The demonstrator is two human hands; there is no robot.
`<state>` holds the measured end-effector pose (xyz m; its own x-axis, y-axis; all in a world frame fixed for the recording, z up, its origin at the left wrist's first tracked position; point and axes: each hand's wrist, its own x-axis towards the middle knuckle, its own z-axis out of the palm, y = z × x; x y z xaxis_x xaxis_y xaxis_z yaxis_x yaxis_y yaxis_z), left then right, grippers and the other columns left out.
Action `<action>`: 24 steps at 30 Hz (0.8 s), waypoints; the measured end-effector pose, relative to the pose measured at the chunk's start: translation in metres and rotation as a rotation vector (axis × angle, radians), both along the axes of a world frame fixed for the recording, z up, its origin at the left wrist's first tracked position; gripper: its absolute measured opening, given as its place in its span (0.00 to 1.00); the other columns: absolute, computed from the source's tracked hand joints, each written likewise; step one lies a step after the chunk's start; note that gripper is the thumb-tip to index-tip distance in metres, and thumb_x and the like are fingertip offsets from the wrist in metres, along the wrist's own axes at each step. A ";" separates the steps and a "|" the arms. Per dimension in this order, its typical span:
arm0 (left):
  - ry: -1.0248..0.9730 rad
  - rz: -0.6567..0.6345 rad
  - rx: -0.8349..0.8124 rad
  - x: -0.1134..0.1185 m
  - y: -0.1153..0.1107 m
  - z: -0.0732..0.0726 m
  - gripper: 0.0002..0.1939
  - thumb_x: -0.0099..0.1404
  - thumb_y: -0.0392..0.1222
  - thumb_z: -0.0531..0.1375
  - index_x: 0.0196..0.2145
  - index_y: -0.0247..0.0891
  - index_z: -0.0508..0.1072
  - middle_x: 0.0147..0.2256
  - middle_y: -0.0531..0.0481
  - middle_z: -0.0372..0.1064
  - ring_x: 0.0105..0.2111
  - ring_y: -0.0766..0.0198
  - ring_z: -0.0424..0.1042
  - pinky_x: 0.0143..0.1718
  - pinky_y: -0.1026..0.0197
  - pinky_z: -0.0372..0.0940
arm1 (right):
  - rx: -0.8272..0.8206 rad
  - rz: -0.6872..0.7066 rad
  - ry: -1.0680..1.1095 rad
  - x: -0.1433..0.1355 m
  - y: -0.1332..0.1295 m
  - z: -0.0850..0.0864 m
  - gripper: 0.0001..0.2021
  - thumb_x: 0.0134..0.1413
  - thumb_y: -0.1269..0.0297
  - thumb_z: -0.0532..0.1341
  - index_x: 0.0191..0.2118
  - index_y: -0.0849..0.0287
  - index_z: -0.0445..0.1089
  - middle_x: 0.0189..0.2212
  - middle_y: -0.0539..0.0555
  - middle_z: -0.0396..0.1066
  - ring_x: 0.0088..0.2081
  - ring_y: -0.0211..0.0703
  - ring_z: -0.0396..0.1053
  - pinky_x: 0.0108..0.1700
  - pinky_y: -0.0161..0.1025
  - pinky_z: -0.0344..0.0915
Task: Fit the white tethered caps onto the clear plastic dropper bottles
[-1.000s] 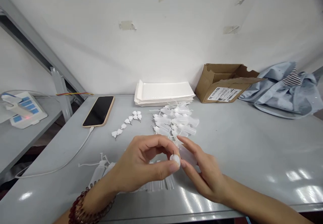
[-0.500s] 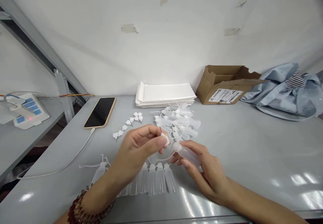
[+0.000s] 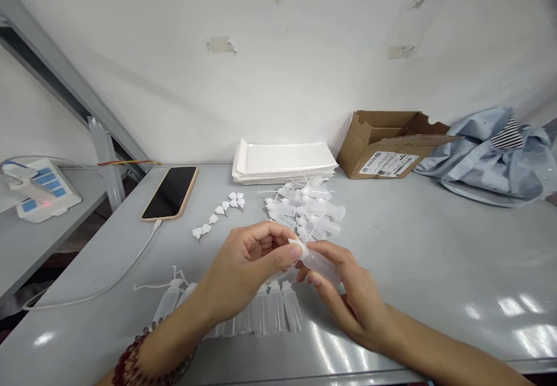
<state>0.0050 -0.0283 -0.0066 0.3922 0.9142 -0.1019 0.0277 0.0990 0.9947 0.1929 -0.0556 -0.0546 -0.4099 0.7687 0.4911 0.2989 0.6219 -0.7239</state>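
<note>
My right hand (image 3: 354,293) grips a translucent squeeze bottle (image 3: 322,266), its neck tilted up to the left. Thumb and fingers of my left hand (image 3: 256,264) pinch a white cap (image 3: 296,245) at the bottle's neck; how far it sits on the neck is hidden by the fingers. Behind my hands lies a pile of small bottles (image 3: 319,209) with thin straps. A row of similar bottles (image 3: 274,310) lies near the front edge, partly under my left forearm. Several small white caps (image 3: 213,219) with dark tips lie left of the pile.
A phone (image 3: 170,193) on a white cable lies at the left. Stacked white trays (image 3: 285,162) stand by the wall, beside an open cardboard box (image 3: 383,154) and a light blue cloth bag (image 3: 474,159). A power strip (image 3: 47,188) sits on the far-left shelf.
My left hand has moved slightly right and down, bringing the white cap from beside the bottle to its neck. My right hand still holds the bottle nearly where it was.
</note>
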 end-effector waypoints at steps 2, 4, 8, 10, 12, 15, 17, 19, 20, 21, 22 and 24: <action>-0.025 -0.040 -0.012 -0.003 0.002 -0.001 0.06 0.61 0.44 0.63 0.34 0.40 0.74 0.26 0.54 0.70 0.29 0.67 0.70 0.33 0.65 0.67 | -0.045 0.024 0.045 -0.001 -0.002 0.000 0.17 0.64 0.70 0.51 0.57 0.53 0.52 0.34 0.51 0.70 0.34 0.39 0.72 0.37 0.38 0.70; -0.064 -0.091 -0.010 -0.006 0.003 -0.003 0.05 0.62 0.42 0.62 0.35 0.40 0.74 0.28 0.54 0.70 0.30 0.66 0.71 0.35 0.64 0.67 | -0.176 0.080 0.128 -0.003 -0.003 0.002 0.15 0.65 0.68 0.50 0.55 0.52 0.53 0.34 0.51 0.69 0.33 0.37 0.72 0.36 0.37 0.70; 0.017 -0.120 0.125 -0.011 0.007 -0.003 0.05 0.62 0.39 0.61 0.37 0.39 0.74 0.33 0.51 0.71 0.34 0.64 0.71 0.37 0.63 0.67 | -0.711 0.309 0.392 -0.002 0.001 0.012 0.11 0.67 0.59 0.48 0.51 0.54 0.55 0.30 0.48 0.69 0.23 0.33 0.71 0.28 0.33 0.68; 0.109 -0.147 0.265 -0.014 0.008 -0.001 0.05 0.62 0.37 0.61 0.38 0.39 0.75 0.36 0.50 0.72 0.37 0.64 0.70 0.39 0.63 0.67 | -0.946 0.415 0.494 -0.001 0.007 0.016 0.11 0.67 0.56 0.49 0.48 0.56 0.55 0.27 0.47 0.69 0.19 0.32 0.69 0.23 0.30 0.65; 0.179 -0.178 0.369 -0.016 0.009 0.002 0.06 0.63 0.36 0.60 0.38 0.39 0.76 0.36 0.50 0.73 0.37 0.64 0.71 0.41 0.63 0.67 | -1.072 0.478 0.549 0.001 0.012 0.018 0.11 0.66 0.56 0.49 0.46 0.57 0.56 0.25 0.47 0.69 0.17 0.31 0.68 0.20 0.28 0.63; 0.220 -0.190 0.351 -0.015 0.008 0.007 0.07 0.63 0.38 0.60 0.40 0.39 0.75 0.37 0.50 0.73 0.38 0.64 0.71 0.42 0.63 0.67 | -1.059 0.481 0.546 0.003 0.012 0.020 0.11 0.66 0.56 0.50 0.46 0.57 0.57 0.25 0.48 0.70 0.18 0.31 0.68 0.21 0.28 0.63; 0.248 -0.169 0.259 -0.013 0.007 0.007 0.08 0.64 0.43 0.59 0.38 0.39 0.74 0.33 0.51 0.73 0.35 0.65 0.71 0.38 0.65 0.67 | -0.948 0.421 0.489 0.003 0.008 0.019 0.11 0.66 0.56 0.50 0.47 0.57 0.57 0.27 0.48 0.69 0.20 0.31 0.69 0.25 0.30 0.65; 0.305 -0.151 0.172 -0.011 0.006 0.006 0.13 0.66 0.49 0.56 0.30 0.38 0.72 0.25 0.54 0.69 0.27 0.68 0.68 0.29 0.67 0.65 | -0.805 0.325 0.390 0.003 0.003 0.018 0.11 0.67 0.58 0.49 0.49 0.56 0.57 0.29 0.48 0.69 0.23 0.32 0.69 0.29 0.34 0.66; 0.332 -0.156 0.145 -0.010 0.006 0.005 0.17 0.66 0.51 0.54 0.26 0.37 0.70 0.21 0.55 0.66 0.23 0.69 0.66 0.25 0.68 0.63 | -0.733 0.278 0.328 0.003 0.001 0.017 0.11 0.67 0.58 0.49 0.50 0.56 0.56 0.29 0.49 0.69 0.25 0.33 0.69 0.30 0.35 0.66; 0.350 -0.168 0.131 -0.010 0.007 0.003 0.20 0.67 0.52 0.53 0.23 0.37 0.68 0.19 0.56 0.63 0.21 0.70 0.64 0.23 0.69 0.61 | -0.667 0.240 0.266 0.003 0.000 0.016 0.11 0.67 0.59 0.49 0.51 0.56 0.56 0.30 0.49 0.69 0.26 0.34 0.68 0.32 0.36 0.66; 0.359 -0.183 0.126 -0.010 0.007 0.003 0.21 0.67 0.52 0.53 0.21 0.36 0.66 0.18 0.56 0.62 0.20 0.71 0.63 0.22 0.69 0.60 | -0.616 0.211 0.210 0.002 -0.001 0.015 0.11 0.67 0.60 0.48 0.52 0.56 0.56 0.30 0.50 0.69 0.27 0.35 0.68 0.32 0.37 0.66; 0.363 -0.204 0.125 -0.010 0.008 0.002 0.20 0.67 0.50 0.53 0.22 0.36 0.68 0.19 0.56 0.63 0.20 0.71 0.63 0.23 0.69 0.60 | -0.584 0.196 0.155 0.002 -0.001 0.014 0.12 0.68 0.60 0.48 0.53 0.56 0.55 0.30 0.50 0.69 0.28 0.35 0.67 0.32 0.38 0.65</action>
